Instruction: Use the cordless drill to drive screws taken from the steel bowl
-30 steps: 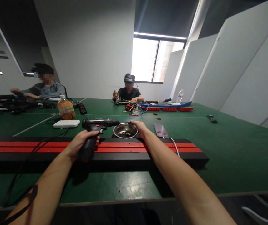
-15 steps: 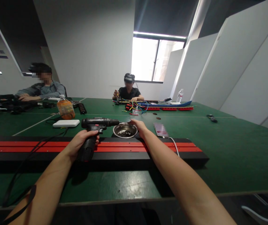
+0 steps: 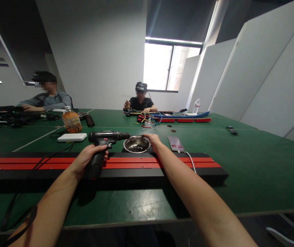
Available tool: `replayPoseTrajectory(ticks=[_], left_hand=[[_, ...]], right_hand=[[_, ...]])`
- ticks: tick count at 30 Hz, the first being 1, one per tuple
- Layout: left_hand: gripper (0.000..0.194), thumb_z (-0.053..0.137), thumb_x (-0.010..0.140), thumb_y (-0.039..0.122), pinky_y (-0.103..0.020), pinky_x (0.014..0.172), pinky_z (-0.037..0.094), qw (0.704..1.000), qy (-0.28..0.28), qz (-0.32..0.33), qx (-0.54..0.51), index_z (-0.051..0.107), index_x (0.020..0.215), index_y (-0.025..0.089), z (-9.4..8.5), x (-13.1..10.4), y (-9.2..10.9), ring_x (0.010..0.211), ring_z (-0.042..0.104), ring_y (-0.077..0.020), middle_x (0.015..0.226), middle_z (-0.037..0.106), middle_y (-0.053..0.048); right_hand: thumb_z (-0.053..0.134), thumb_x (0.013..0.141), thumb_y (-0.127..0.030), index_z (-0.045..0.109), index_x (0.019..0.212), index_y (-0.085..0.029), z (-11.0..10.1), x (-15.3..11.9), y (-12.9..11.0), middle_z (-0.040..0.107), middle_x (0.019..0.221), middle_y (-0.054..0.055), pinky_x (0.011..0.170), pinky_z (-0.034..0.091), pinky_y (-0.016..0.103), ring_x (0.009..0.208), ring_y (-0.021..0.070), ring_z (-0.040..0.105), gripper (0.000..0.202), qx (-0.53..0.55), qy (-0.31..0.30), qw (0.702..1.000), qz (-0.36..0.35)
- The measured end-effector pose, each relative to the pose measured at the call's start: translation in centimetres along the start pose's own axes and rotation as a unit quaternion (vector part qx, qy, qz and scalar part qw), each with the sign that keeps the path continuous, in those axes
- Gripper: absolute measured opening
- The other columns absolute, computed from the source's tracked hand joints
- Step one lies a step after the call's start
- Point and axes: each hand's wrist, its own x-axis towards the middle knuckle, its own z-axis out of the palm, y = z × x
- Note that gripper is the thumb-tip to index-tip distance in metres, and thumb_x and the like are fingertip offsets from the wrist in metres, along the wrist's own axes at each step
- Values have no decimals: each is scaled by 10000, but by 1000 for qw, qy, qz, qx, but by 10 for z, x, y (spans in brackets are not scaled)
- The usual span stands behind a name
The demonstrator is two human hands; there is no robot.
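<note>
My left hand is wrapped around the grip of a black cordless drill. The drill lies level in the air, its thin bit pointing right, over a round metal bowl with small dark pieces inside, perhaps screws. At the bit's tip, the fingers of my right hand are pinched together; whatever is between them is too small to make out. Beneath both hands stretches a long black bar with red strips, lying across the green table.
Left of the drill are a white power bank-like box, a bottle of orange drink and a black cable. A phone with a white cord lies right of the bowl. Two people sit beyond, one by colourful wires.
The fingers of my right hand have dipped slightly at the bit's tip. The view has tilted a little; the drill stays in my left hand.
</note>
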Motion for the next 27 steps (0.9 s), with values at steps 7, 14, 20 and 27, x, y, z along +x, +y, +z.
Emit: replayPoseTrajectory(ticks=[7, 14, 20, 27], left_hand=[[183, 767, 762, 254, -270, 544, 583, 1000, -12, -1, 5, 687, 779, 91, 1, -2, 1, 566, 674, -171, 702, 699, -106], [158, 746, 782, 240, -260, 546, 578, 1000, -3, 3, 7, 690, 774, 93, 3, -3, 2, 569, 672, -167, 699, 697, -104], [163, 735, 788, 239, -268, 531, 570, 1000, -8, -7, 13, 689, 761, 85, 2, -3, 1, 555, 670, -175, 677, 690, -108], [140, 730, 787, 219, -253, 521, 568, 1000, 7, -6, 9, 685, 749, 91, 6, -6, 5, 557, 676, -177, 679, 694, -109]], right_hand=[[690, 697, -357, 691, 695, -181, -1, -3, -6, 720, 793, 24, 643, 386, 289, 705, 163, 574, 177, 7, 13, 1000, 23], [680, 740, -360, 669, 770, -185, 0, -13, -17, 717, 745, 54, 664, 402, 316, 710, 200, 596, 179, 39, 8, 998, 48], [646, 784, -401, 673, 798, -185, 0, -16, -19, 712, 728, 55, 673, 418, 333, 686, 206, 603, 218, 45, -4, 997, 58], [571, 835, -510, 694, 845, -202, -3, -12, -20, 692, 676, 62, 658, 434, 337, 673, 226, 611, 332, 41, -9, 996, 79]])
